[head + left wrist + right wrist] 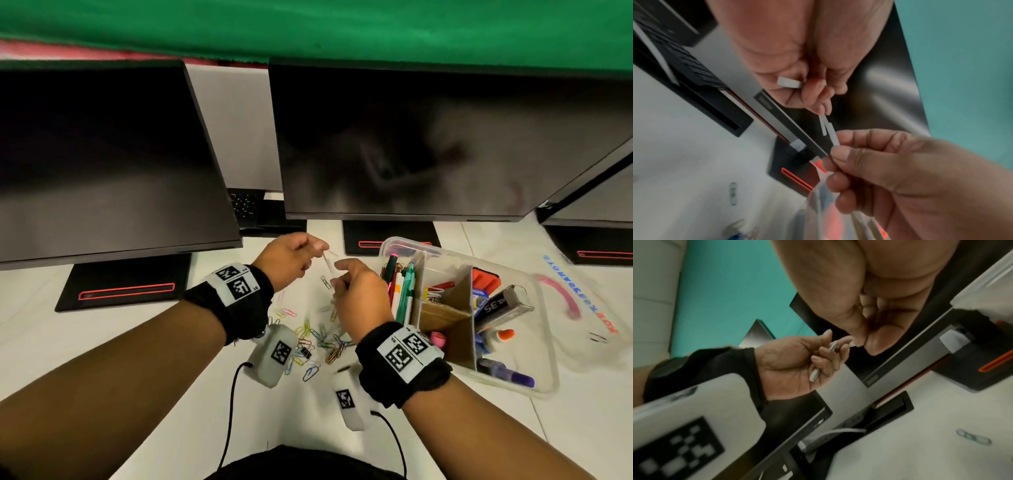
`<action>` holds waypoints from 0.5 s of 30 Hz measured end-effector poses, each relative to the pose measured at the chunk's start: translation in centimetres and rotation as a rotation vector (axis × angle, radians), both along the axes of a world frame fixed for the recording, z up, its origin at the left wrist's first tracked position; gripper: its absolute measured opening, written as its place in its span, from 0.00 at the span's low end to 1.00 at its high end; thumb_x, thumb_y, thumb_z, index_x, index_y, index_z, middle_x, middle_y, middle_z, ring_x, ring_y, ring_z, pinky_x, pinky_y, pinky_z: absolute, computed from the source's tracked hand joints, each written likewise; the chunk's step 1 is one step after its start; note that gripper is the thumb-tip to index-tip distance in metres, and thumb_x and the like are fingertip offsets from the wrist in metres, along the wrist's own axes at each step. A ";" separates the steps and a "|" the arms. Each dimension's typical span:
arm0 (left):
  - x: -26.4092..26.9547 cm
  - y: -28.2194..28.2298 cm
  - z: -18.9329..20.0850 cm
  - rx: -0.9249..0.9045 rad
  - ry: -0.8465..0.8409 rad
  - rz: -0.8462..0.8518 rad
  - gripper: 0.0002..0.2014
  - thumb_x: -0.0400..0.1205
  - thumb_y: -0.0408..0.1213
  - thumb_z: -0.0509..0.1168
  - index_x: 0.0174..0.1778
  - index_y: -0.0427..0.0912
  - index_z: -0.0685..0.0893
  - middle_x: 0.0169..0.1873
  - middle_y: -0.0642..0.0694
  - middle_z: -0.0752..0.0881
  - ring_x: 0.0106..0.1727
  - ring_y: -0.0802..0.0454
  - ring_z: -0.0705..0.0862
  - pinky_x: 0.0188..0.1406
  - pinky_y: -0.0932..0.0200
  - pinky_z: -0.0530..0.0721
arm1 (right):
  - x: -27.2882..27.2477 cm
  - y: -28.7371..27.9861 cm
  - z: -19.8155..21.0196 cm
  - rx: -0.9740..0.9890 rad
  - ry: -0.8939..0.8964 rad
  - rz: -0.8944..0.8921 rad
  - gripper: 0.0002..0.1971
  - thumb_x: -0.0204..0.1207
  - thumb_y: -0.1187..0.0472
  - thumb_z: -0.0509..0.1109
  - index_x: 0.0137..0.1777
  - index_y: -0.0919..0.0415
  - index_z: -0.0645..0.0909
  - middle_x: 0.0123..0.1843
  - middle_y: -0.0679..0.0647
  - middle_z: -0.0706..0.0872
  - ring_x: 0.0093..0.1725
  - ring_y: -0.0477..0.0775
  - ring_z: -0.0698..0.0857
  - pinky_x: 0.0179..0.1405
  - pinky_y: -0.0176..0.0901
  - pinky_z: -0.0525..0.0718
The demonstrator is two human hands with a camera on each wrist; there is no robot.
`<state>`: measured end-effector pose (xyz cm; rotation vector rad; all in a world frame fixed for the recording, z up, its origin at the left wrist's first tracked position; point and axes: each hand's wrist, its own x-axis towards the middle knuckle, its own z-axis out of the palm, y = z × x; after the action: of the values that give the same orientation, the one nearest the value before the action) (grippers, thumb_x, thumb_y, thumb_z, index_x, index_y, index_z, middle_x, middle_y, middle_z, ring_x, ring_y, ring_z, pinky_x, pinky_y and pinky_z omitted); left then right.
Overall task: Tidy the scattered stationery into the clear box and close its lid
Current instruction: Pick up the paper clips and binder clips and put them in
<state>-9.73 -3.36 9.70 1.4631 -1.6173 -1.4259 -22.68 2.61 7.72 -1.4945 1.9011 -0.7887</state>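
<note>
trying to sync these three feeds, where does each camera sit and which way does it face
Head: worn on the head, facing forward and down at the desk; shows both forearms, left hand, right hand, paper clips and the clear box.
Left wrist: sits under the left wrist, looking along the left hand toward the right hand.
Right wrist: sits under the right wrist, looking along the right hand toward the left hand.
Shared: all three show both hands pinching small white strips, with monitors behind.

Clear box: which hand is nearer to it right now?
Right. The right hand is raised just beside the clear box, by its pen compartment; the left hand is farther off, on the right hand's other side.
</note>
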 end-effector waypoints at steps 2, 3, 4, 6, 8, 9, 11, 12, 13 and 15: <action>-1.6 -0.1 0.8 -0.073 -0.045 -0.024 0.08 0.83 0.39 0.63 0.55 0.43 0.84 0.34 0.52 0.79 0.32 0.60 0.74 0.32 0.69 0.74 | -1.3 -0.2 1.0 -0.005 -0.057 -0.044 0.12 0.79 0.68 0.64 0.60 0.61 0.81 0.51 0.58 0.90 0.49 0.56 0.89 0.55 0.50 0.86; -2.6 -0.2 1.0 -0.109 -0.053 -0.011 0.08 0.82 0.37 0.64 0.56 0.43 0.83 0.33 0.55 0.78 0.32 0.63 0.75 0.32 0.70 0.73 | -2.2 -0.1 1.5 -0.004 -0.078 -0.067 0.11 0.79 0.68 0.63 0.58 0.61 0.82 0.51 0.58 0.90 0.49 0.56 0.89 0.56 0.51 0.86; -3.5 -0.3 1.2 -0.128 -0.045 0.008 0.09 0.81 0.36 0.66 0.56 0.43 0.83 0.32 0.57 0.78 0.31 0.65 0.77 0.31 0.72 0.73 | -3.0 -0.1 1.9 -0.003 -0.087 -0.087 0.10 0.79 0.69 0.63 0.55 0.62 0.83 0.50 0.58 0.90 0.48 0.56 0.89 0.55 0.52 0.87; -5.5 -0.3 1.5 -0.139 -0.015 0.007 0.09 0.80 0.34 0.67 0.56 0.42 0.84 0.33 0.57 0.80 0.28 0.70 0.80 0.26 0.79 0.73 | -4.9 0.2 2.4 -0.012 -0.078 -0.115 0.09 0.79 0.69 0.62 0.53 0.62 0.84 0.48 0.57 0.90 0.46 0.55 0.88 0.54 0.50 0.87; -7.5 -0.1 1.8 -0.143 -0.001 -0.045 0.08 0.80 0.35 0.67 0.53 0.41 0.86 0.36 0.54 0.83 0.29 0.71 0.81 0.24 0.81 0.72 | -6.8 0.8 2.6 -0.016 -0.051 -0.129 0.09 0.78 0.69 0.64 0.48 0.58 0.84 0.44 0.55 0.90 0.42 0.53 0.87 0.51 0.46 0.86; -8.4 0.0 1.9 -0.144 0.002 -0.066 0.08 0.80 0.36 0.67 0.52 0.41 0.86 0.37 0.53 0.84 0.32 0.69 0.82 0.26 0.79 0.72 | -7.6 1.1 2.6 -0.012 -0.054 -0.140 0.09 0.78 0.68 0.64 0.45 0.56 0.84 0.42 0.53 0.90 0.41 0.53 0.87 0.50 0.44 0.86; -10.1 0.1 1.9 -0.149 -0.015 -0.106 0.07 0.80 0.38 0.67 0.50 0.42 0.87 0.34 0.56 0.83 0.29 0.69 0.80 0.26 0.77 0.70 | -9.3 1.7 2.5 0.000 -0.118 -0.171 0.11 0.77 0.69 0.65 0.39 0.51 0.81 0.38 0.51 0.88 0.39 0.53 0.86 0.49 0.47 0.87; -11.0 0.2 1.8 -0.147 -0.030 -0.131 0.05 0.81 0.38 0.66 0.48 0.42 0.86 0.31 0.58 0.81 0.25 0.72 0.78 0.24 0.78 0.70 | -10.2 1.9 2.4 0.006 -0.157 -0.192 0.13 0.77 0.69 0.66 0.37 0.50 0.80 0.37 0.51 0.87 0.38 0.54 0.87 0.49 0.50 0.88; -12.0 0.3 1.7 -0.141 -0.050 -0.161 0.05 0.81 0.38 0.65 0.45 0.43 0.85 0.28 0.58 0.78 0.21 0.73 0.76 0.22 0.78 0.69 | -11.2 2.1 2.3 0.007 -0.180 -0.210 0.12 0.77 0.69 0.66 0.38 0.51 0.81 0.37 0.51 0.87 0.39 0.54 0.87 0.49 0.52 0.89; -13.6 0.4 1.6 -0.128 -0.103 -0.217 0.06 0.82 0.40 0.65 0.41 0.45 0.82 0.25 0.57 0.76 0.19 0.70 0.75 0.23 0.74 0.70 | -13.0 2.5 2.0 0.014 -0.176 -0.211 0.09 0.77 0.70 0.66 0.41 0.56 0.83 0.38 0.53 0.88 0.40 0.54 0.88 0.49 0.52 0.89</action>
<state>-23.28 -2.97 11.25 1.3408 -1.9439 -1.3510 -35.68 5.08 9.70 -1.1867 1.9454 -0.9656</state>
